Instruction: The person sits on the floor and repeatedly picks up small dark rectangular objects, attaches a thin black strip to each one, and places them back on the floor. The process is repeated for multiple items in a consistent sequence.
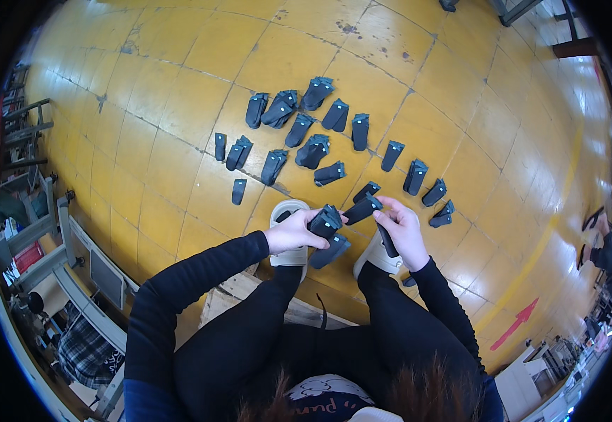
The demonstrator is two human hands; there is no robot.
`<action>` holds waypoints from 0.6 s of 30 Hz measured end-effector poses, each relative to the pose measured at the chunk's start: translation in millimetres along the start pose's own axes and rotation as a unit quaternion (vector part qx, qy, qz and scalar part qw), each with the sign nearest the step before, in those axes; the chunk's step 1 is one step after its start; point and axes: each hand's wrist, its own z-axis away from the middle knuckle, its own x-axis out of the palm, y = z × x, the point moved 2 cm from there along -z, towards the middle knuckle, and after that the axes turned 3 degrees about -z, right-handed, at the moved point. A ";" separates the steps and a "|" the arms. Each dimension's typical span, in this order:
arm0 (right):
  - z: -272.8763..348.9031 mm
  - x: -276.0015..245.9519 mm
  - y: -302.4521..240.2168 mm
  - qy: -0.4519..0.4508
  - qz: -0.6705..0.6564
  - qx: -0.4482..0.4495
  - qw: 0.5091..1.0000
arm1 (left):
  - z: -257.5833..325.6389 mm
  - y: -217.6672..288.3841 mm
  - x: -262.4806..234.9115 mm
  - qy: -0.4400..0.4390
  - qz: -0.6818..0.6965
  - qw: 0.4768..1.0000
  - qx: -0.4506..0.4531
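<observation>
My left hand (294,231) is closed around a small stack of dark, flat, elongated pieces (325,221). These have rounded ends, dark green edges and small pale tags; their exact kind is unclear. Below its fingers is another bunch of dark pieces (330,252), and I cannot tell whether the hand also holds it. My right hand (407,233) pinches one dark flat piece (363,209) near its green end, beside the left hand's stack. A second dark piece (388,240) hangs down from the right palm. Just beyond lies a further dark piece (366,191) on the floor.
Several small piles of like pieces (312,151) are spread over the yellow tiled floor (179,126) ahead. My pale shoes (288,254) stand close behind the hands. Metal frames (59,274) line the left side. A red arrow (515,324) marks the floor at right.
</observation>
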 end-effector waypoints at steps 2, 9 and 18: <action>0.2 -2.4 0.8 0.006 -0.010 -0.007 1.000 | 0.5 2.0 -4.7 0.018 0.004 1.000 0.004; -1.0 -10.9 3.1 -0.009 0.009 0.005 1.000 | 9.4 6.5 -47.4 0.155 0.108 0.982 0.026; 0.4 -4.6 -3.1 -0.017 0.008 -0.013 1.000 | 32.9 2.1 -195.3 0.373 0.098 0.922 0.031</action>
